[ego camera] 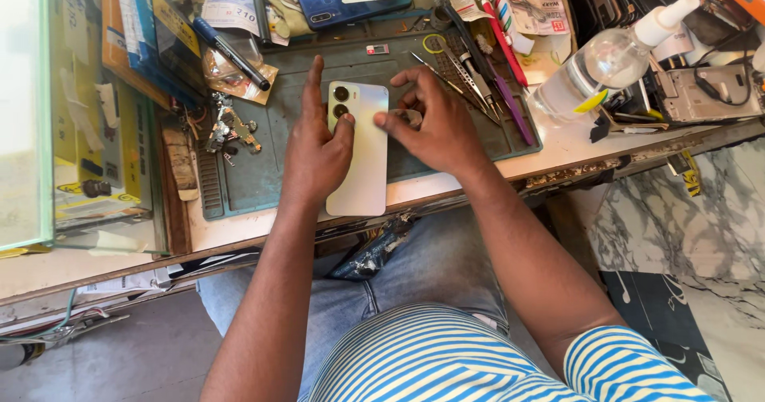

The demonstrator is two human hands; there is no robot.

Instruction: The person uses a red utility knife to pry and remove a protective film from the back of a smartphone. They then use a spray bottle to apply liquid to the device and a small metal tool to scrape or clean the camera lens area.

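Striped blue-and-white shirt (446, 354) and jeans fill the near edge. Beyond them, a pale smartphone (358, 151) lies face down on the grey-green repair mat (255, 183), partly overhanging its near edge. Left hand (317, 151) presses the phone's left side, thumb on the back, index finger extended. Right hand (434, 127) pinches the right edge with thumb and fingertips. Glossy, thin and probably slippery, it is best gripped by the long edges. A blue phone (355, 0) with a white label strip lies farther back; a clear spray bottle (606, 63) with a yellow sticker rests right.
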